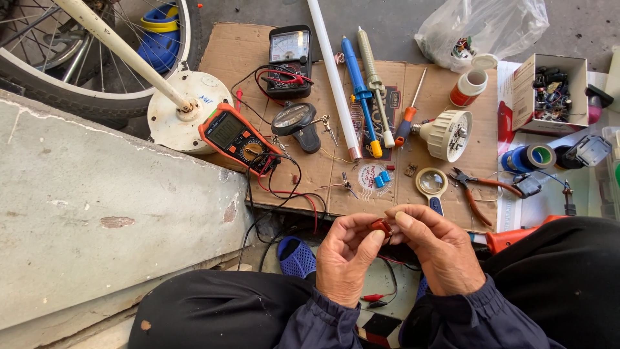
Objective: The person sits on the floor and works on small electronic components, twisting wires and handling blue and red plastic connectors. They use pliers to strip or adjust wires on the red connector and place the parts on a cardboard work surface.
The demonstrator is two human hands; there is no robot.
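1. At the bottom centre of the frame, the left hand (349,258) and the right hand (439,252) meet above the person's knees, dark sleeves at both wrists.
2. Between them sits a small red component (382,227); thumb and fingertips of both hands are pinched together on it.
3. Just below the hands, red and black probe leads (378,298) lie on the floor, and a blue sandal (297,256) shows to the lower left.
4. Just above the hands, on the cardboard sheet (323,181), lie a magnifying glass (432,184) and orange-handled pliers (481,190).
5. Left of centre, an orange digital multimeter (239,137) rests at the cardboard's edge.
6. Farther up, a white lamp head (449,134), a blue-handled tool (360,94) and a white tube (332,74) lie side by side.
7. At the top, a black analogue meter (290,59) sits mid-frame, a bicycle wheel (58,84) fills the upper left, and an open box of parts (549,94) stands at the upper right.
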